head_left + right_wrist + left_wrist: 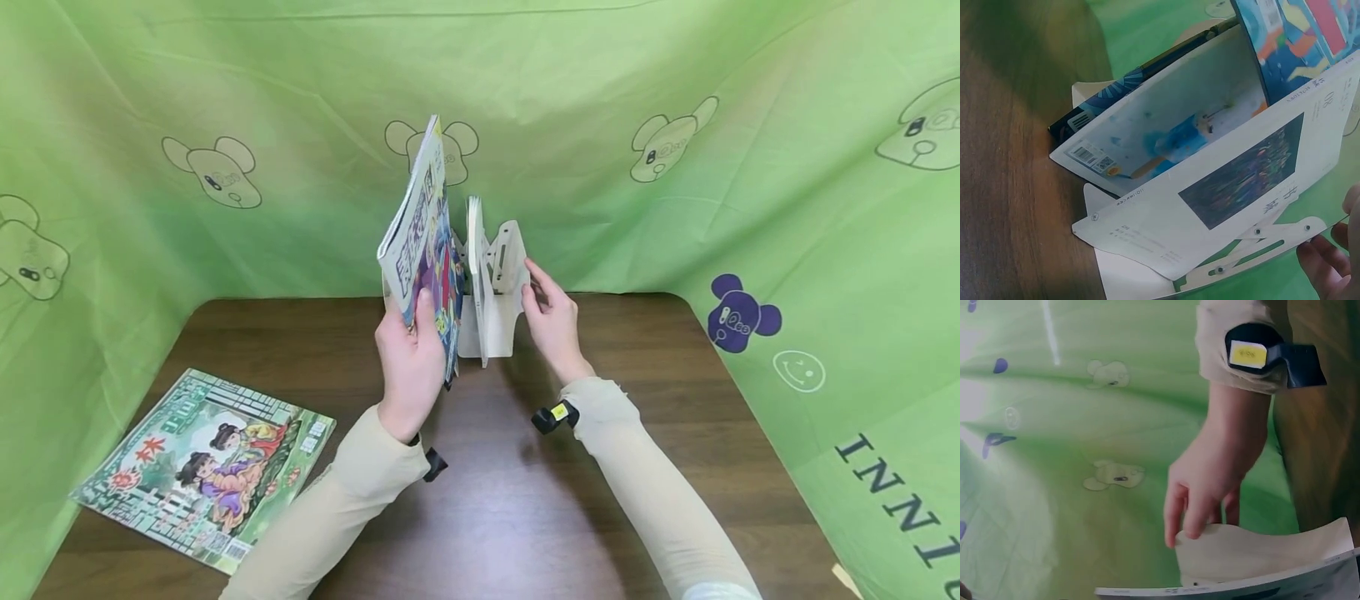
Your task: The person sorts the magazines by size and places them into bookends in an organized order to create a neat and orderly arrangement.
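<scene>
Cream sleeves (pixel 330 500) come up from the bottom edge, one on each side, and the right one has a black band (pixel 555 417) with a yellow label at its wrist. Far to the left, a green magazine (pixel 210 467) lies flat on the brown table (pixel 637 367). Its cover has two children in bright robes. Next comes the left hand (pixel 412 358). It grips a blue magazine (pixel 423 225) and holds it up on its edge, leaning a little. The thumb presses the side that faces right, and most of the other fingers are hidden behind it. I cannot tell if its bottom touches anything.

Just to the right, a white stand (pixel 502 321) sits near the back of the table. From the right wrist, you can see a dark blue book (pixel 1116 94), a pale blue book (pixel 1179 137) and a white book (pixel 1241 187) standing tilted there. At the right end, the right hand (pixel 555 325) pinches the edge of the stand's tall plate. Behind everything hangs a green cloth (pixel 525 67) with animal faces on it.
</scene>
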`<state>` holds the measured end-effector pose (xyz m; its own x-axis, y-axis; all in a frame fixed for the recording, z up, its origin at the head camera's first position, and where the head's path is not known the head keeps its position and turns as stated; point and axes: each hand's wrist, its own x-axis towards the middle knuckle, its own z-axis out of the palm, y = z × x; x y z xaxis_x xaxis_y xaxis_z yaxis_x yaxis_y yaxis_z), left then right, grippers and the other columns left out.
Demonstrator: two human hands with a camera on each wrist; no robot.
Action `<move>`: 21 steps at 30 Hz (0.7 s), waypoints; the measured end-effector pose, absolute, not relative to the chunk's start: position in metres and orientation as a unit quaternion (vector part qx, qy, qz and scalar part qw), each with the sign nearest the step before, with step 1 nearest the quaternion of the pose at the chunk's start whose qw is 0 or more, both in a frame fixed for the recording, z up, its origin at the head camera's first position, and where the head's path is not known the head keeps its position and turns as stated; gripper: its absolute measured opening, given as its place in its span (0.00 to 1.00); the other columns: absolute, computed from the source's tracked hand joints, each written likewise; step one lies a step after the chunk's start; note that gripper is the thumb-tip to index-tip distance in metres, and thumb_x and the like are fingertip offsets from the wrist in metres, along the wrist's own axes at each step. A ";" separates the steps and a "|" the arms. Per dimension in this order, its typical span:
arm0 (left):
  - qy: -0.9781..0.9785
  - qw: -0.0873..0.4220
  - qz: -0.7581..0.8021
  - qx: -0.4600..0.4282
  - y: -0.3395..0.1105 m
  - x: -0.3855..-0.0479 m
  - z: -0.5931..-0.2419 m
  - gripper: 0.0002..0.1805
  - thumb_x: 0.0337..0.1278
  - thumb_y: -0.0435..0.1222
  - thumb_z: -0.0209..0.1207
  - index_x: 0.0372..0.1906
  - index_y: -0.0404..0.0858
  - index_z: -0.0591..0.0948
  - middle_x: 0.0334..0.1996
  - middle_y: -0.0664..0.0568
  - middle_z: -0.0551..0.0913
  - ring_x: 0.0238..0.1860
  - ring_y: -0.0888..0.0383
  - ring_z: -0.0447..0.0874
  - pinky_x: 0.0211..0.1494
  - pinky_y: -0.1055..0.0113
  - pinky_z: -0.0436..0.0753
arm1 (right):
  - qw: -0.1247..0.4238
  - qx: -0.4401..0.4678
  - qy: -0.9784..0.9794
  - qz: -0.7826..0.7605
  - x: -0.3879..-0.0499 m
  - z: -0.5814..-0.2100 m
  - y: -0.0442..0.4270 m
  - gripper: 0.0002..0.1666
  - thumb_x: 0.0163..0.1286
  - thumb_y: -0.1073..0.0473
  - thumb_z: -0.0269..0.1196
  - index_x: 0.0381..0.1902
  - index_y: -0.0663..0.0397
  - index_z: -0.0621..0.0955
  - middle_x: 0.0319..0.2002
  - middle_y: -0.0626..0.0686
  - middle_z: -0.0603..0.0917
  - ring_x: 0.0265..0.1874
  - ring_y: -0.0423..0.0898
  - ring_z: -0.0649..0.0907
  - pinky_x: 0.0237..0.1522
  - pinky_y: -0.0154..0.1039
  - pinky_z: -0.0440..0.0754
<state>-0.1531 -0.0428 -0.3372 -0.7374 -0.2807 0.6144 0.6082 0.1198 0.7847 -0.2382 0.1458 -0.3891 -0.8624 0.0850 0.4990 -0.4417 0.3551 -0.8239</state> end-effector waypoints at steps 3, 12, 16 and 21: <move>-0.664 0.373 -0.635 -0.126 -0.035 -0.164 -0.341 0.19 0.79 0.28 0.48 0.67 0.25 0.75 0.64 0.35 0.81 0.66 0.45 0.80 0.67 0.51 0.80 | 0.239 0.112 -0.790 0.553 -0.238 -0.389 0.146 0.24 0.76 0.74 0.58 0.68 0.68 0.77 0.63 0.71 0.80 0.57 0.68 0.84 0.54 0.53 0.85; -0.672 0.433 -0.586 -0.135 -0.014 -0.195 -0.356 0.21 0.79 0.26 0.46 0.69 0.24 0.72 0.63 0.30 0.79 0.64 0.39 0.80 0.66 0.50 0.80 | 0.239 0.109 -0.790 0.554 -0.237 -0.390 0.147 0.24 0.76 0.73 0.58 0.68 0.68 0.77 0.63 0.71 0.80 0.57 0.68 0.84 0.55 0.52 0.84; -0.680 0.451 -0.555 -0.163 -0.008 -0.200 -0.359 0.27 0.74 0.20 0.46 0.74 0.27 0.69 0.72 0.37 0.74 0.73 0.45 0.72 0.71 0.53 0.76 | 0.238 0.111 -0.789 0.556 -0.236 -0.390 0.147 0.24 0.76 0.73 0.58 0.69 0.68 0.77 0.64 0.70 0.79 0.58 0.67 0.83 0.57 0.56 0.83; -0.688 0.450 -0.546 -0.162 -0.004 -0.200 -0.367 0.27 0.75 0.22 0.46 0.75 0.30 0.69 0.74 0.41 0.72 0.75 0.50 0.70 0.72 0.56 0.74 | 0.241 0.112 -0.787 0.557 -0.236 -0.389 0.145 0.24 0.76 0.73 0.57 0.69 0.69 0.76 0.64 0.71 0.79 0.58 0.66 0.84 0.59 0.57 0.82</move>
